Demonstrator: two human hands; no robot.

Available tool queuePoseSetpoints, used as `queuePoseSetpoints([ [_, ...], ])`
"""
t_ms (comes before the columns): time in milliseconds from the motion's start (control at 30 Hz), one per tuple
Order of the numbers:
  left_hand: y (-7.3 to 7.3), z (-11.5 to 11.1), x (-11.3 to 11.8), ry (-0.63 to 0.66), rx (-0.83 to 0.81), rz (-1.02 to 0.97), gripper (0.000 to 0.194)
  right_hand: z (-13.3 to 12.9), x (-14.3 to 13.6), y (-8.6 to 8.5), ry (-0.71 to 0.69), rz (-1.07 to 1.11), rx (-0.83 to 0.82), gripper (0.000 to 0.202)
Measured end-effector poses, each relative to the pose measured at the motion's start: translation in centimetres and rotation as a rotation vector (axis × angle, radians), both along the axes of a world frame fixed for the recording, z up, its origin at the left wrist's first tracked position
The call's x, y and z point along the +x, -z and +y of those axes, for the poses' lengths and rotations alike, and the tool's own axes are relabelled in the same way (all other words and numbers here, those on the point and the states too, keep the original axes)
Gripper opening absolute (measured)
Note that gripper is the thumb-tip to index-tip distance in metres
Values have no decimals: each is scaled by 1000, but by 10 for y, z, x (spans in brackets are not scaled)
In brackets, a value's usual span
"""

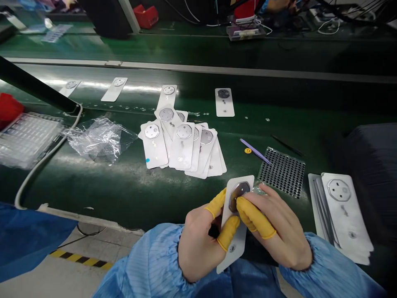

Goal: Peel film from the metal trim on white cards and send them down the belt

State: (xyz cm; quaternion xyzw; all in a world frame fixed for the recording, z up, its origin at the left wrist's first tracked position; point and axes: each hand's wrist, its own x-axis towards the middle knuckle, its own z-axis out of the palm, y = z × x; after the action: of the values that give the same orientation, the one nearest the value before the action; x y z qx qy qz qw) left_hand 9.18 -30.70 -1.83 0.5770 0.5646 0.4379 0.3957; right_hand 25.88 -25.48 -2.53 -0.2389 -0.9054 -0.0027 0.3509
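Observation:
A white phone back cover (pixel 238 238) with a dark octagonal camera ring stands tilted in front of me. My left hand (pixel 203 240) is closed on its left edge, with yellow finger cots on the thumb and a finger. The yellow-cotted fingertips of my right hand (pixel 273 223) are pinched together at the camera ring; what they hold, if anything, is hidden. A scrap of clear film (pixel 259 189) shows just behind that hand. Beyond it lie a black dotted sheet (pixel 283 171), purple tweezers (pixel 252 150) and a small yellow disc (pixel 247 151).
Similar covers lie in a loose pile (pixel 182 153) mid-table and a stack (pixel 347 211) at right. More sit singly on the green belt (pixel 192 78). Crumpled clear plastic (pixel 97 140), a clear tray (pixel 27 138) and a black post (pixel 37 85) are at left.

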Motion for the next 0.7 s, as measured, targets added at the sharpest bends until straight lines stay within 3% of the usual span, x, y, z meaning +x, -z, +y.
queuePoseSetpoints([
  [233, 4, -2, 4, -23, 101, 114, 10, -2, 3, -2, -11, -37, 52, 24],
  [500, 4, 2, 5, 16, 104, 61, 9, -12, 7, 5, 4, -166, -102, 35],
  [700, 1, 3, 4, 60, 113, -26, 26, -16, 12, 7, 3, -44, -164, 27],
])
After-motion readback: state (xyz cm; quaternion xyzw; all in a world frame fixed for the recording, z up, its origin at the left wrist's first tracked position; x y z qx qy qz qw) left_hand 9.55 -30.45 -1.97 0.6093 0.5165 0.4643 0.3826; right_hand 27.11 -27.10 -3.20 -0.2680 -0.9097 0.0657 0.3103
